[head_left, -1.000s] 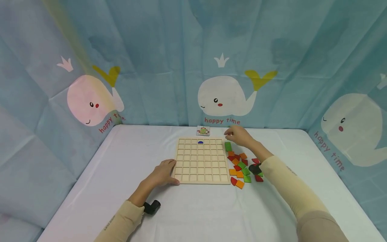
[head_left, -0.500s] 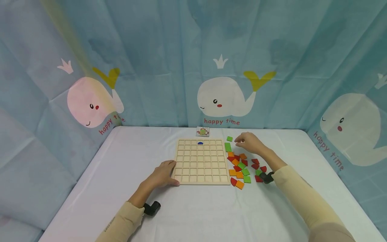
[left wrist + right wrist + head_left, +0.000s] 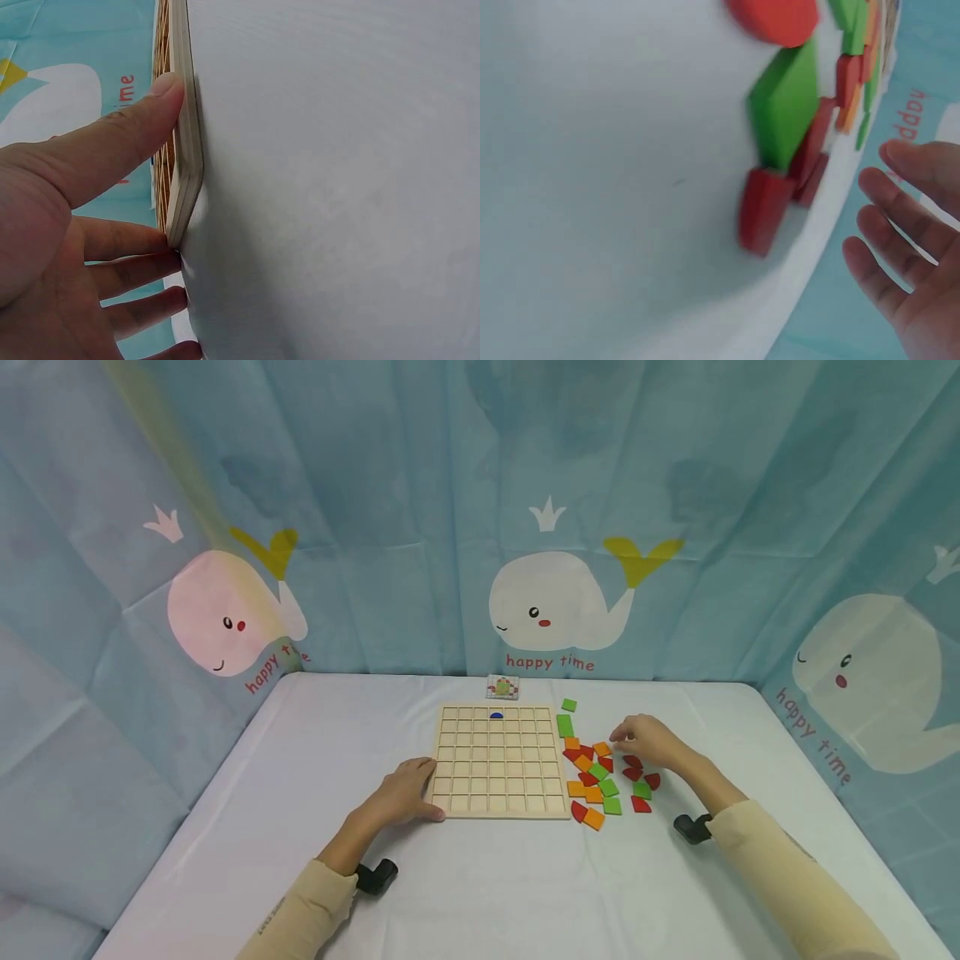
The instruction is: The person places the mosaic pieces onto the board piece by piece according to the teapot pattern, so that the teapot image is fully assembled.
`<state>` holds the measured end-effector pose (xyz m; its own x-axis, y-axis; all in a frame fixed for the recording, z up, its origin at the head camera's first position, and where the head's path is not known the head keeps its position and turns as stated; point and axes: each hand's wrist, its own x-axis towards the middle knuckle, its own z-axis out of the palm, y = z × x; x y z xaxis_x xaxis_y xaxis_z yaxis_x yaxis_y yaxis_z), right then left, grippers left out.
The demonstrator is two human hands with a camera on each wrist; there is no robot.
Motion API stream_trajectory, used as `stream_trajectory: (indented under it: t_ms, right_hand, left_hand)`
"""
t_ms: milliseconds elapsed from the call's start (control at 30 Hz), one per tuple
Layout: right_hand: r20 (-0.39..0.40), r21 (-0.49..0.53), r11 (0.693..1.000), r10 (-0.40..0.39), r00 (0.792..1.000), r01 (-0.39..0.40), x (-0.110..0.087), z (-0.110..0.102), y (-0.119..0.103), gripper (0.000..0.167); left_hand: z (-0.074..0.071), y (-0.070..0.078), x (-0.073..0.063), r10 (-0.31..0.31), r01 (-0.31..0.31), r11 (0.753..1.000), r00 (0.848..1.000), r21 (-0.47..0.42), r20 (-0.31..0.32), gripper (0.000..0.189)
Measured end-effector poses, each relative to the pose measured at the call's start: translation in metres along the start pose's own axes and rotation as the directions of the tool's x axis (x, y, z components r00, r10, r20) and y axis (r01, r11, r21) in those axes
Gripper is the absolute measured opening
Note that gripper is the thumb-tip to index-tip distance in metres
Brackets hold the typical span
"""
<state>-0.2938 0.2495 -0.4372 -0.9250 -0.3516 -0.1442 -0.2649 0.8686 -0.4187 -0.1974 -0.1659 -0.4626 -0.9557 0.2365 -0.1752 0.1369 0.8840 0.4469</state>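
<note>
A pale wooden grid board (image 3: 498, 761) lies flat on the white table, with one blue half-round piece (image 3: 497, 716) in its far row. My left hand (image 3: 405, 792) rests at the board's near left corner. In the left wrist view its thumb (image 3: 142, 124) lies against the near edge, and fingertips touch the side edge. My right hand (image 3: 651, 742) hovers over the scattered pieces to the right, its fingers loosely spread and holding nothing. Below it lie red quarter-round pieces (image 3: 632, 773) and a green square tile (image 3: 784, 105). Orange square tiles (image 3: 593, 818) lie nearer the board.
A small printed card (image 3: 502, 687) lies beyond the board's far edge. Beside the board's far right corner are a green rectangle (image 3: 565, 726) and a lone green tile (image 3: 569, 704). A blue curtain (image 3: 405, 527) with whale prints surrounds the table (image 3: 480, 893).
My right hand has moved right and nearer from the far right corner of the board, leaving a green tile on the table there. My left hand stays at the board's corner.
</note>
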Motion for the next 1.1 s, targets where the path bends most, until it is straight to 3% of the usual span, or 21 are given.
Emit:
stream_trajectory:
  t_ms: [267,667,1100]
  right_hand:
    - [0.059,-0.027,0.998,-0.056,0.997,0.057,-0.014,0.005,0.017,0.025]
    - [0.076,-0.048,0.997,-0.058,0.995,0.061,-0.016,0.004,0.024,0.028]
    - [0.079,-0.062,0.997,0.042,0.996,-0.037,-0.02,0.003,0.026,0.025]
  left_hand:
    - [-0.002,0.0,-0.001,0.0,0.0,1.0,1.0,-0.002,0.005,0.091]
    - [-0.003,0.001,0.001,0.0,0.0,1.0,1.0,0.006,0.003,0.092]
    - [-0.001,0.001,0.0,0.002,-0.002,1.0,1.0,0.003,-0.003,0.092]
